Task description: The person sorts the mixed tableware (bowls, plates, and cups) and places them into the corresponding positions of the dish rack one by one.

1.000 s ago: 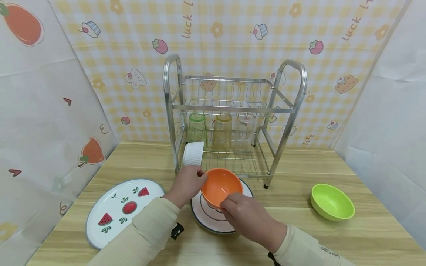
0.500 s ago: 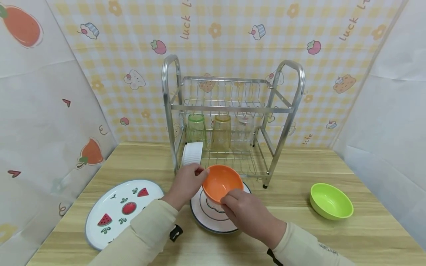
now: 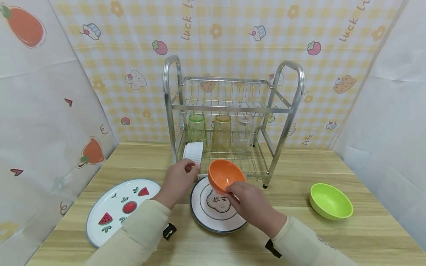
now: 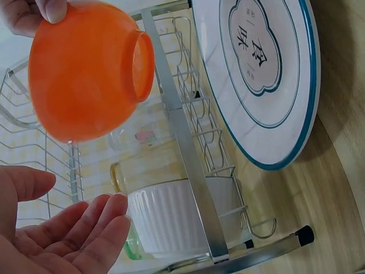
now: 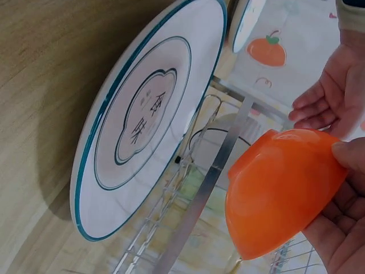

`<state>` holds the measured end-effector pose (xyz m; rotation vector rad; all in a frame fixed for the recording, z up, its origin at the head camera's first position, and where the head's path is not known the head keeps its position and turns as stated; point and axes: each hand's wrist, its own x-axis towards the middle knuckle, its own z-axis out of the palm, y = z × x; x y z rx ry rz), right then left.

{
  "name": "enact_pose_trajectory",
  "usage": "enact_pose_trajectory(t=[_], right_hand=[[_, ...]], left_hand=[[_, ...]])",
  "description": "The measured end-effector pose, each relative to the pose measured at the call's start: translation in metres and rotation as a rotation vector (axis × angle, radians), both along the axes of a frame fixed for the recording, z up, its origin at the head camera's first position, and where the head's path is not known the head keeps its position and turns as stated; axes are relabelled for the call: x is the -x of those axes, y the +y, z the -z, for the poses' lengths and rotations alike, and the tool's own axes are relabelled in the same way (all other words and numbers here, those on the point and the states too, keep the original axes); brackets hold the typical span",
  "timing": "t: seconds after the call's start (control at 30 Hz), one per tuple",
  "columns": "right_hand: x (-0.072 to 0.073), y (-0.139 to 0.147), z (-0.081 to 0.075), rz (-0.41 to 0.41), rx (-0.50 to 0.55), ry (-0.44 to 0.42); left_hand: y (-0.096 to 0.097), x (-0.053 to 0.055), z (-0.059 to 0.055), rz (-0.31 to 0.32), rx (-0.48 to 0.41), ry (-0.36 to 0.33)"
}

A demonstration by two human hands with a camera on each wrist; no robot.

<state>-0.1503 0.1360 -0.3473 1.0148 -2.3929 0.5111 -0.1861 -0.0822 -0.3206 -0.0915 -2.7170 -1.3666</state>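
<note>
My right hand [image 3: 251, 205] pinches the rim of an orange bowl [image 3: 224, 173], held tilted over a round white plate [image 3: 206, 218] with a dark blue rim and printed characters. My left hand [image 3: 176, 181] is apart from the bowl; its fingers look relaxed and hold nothing in the left wrist view. They are close to a white ribbed bowl [image 4: 168, 217], which leans on its side in the lower tier of a metal dish rack [image 3: 233, 109]. In the right wrist view the orange bowl's underside faces the rack and plate.
Green [image 3: 197, 129], yellow [image 3: 222, 133] and clear [image 3: 243, 135] glasses stand at the back of the rack's lower tier. A lime green bowl [image 3: 331, 201] sits on the right of the wooden table. At left lies an oval plate [image 3: 116, 221] with watermelon pictures.
The orange bowl has risen slightly and moved right in my right hand, showing more of the plate. My left hand has let go of its rim and moved left toward the white bowl.
</note>
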Motion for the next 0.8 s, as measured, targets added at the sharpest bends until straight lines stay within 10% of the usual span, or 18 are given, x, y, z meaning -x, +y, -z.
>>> enact_pose_trajectory(t=[0.8], right_hand=[[0.033,-0.002,-0.008,0.23,0.459,-0.486]], left_hand=[[-0.042,0.009,-0.01,-0.162,-0.016,0.04]])
